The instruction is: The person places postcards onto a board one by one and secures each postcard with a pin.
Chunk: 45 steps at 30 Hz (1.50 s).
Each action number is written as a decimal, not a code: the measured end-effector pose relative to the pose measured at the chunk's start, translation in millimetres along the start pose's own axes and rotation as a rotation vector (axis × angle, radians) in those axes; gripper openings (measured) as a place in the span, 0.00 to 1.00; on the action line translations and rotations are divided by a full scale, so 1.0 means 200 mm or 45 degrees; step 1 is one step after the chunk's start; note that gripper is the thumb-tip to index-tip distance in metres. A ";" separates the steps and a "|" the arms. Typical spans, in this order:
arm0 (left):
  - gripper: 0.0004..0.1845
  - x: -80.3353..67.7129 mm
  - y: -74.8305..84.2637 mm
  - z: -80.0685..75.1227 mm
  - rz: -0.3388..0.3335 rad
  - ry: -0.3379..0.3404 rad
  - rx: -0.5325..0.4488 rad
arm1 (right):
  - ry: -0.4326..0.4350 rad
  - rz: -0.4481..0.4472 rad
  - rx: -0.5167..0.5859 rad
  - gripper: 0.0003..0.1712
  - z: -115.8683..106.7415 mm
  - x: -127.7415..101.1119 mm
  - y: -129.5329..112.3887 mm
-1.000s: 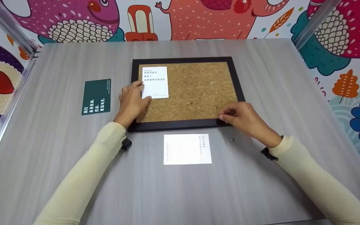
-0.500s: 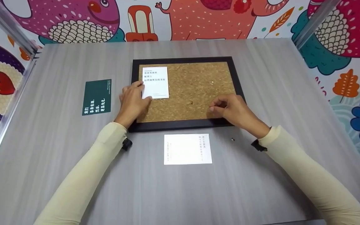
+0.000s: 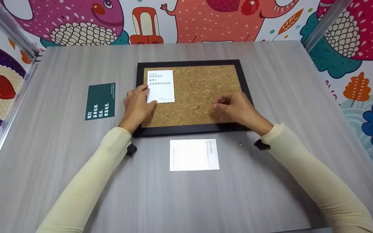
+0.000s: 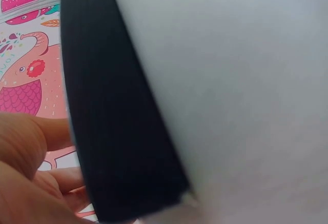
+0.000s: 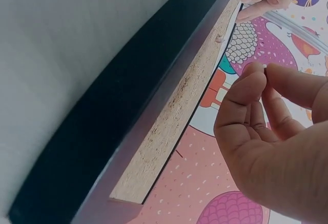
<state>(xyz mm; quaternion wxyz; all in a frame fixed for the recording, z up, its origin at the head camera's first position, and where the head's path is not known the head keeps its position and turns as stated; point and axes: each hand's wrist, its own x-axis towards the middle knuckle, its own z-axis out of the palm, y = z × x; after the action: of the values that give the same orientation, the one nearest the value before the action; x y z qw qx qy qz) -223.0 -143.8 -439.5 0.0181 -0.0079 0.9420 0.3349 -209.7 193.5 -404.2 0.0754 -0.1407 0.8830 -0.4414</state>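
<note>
A white printed card lies upright on the left part of a black-framed corkboard. My left hand rests over the frame's left side, its fingertips at the card's left edge and its thumb at the lower left corner. Above the board's lower right part, my right hand has thumb and index finger pinched together. In the right wrist view a tiny shiny tip of a pin shows between them; the rest is hidden by the fingers. Small clear pins sit in the cork.
A dark green card with white writing lies left of the board. Another white card lies in front of it. Right of that card is a small silvery pin on the table. A cartoon-printed wall stands behind.
My right hand has moved left and away from me, from the frame's lower right corner to over the cork, still pinching. The left hand and card have stayed in place.
</note>
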 end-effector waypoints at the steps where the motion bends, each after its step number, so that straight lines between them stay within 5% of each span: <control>1: 0.32 0.00 0.00 0.00 0.000 0.001 -0.001 | 0.003 0.005 0.010 0.03 0.00 0.01 0.00; 4: 0.33 0.04 -0.04 0.03 0.006 0.011 0.012 | 0.014 0.017 0.043 0.02 0.00 0.02 0.00; 11: 0.33 -0.02 0.02 -0.01 -0.019 -0.007 -0.006 | 0.020 0.053 0.127 0.03 0.01 0.06 0.01; 29: 0.33 -0.02 0.02 -0.01 -0.028 -0.012 0.002 | 0.003 0.065 0.256 0.04 0.05 0.15 0.00; 45: 0.33 -0.01 0.02 -0.01 -0.025 -0.030 0.015 | -0.015 0.185 0.204 0.06 0.08 0.20 -0.04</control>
<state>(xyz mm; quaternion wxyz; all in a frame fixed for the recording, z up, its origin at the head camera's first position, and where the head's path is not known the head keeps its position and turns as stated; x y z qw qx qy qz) -220.4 -141.6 -434.5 0.0323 -0.0131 0.9436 0.3292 -242.9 163.6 -406.7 0.1235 -0.0725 0.8523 -0.5030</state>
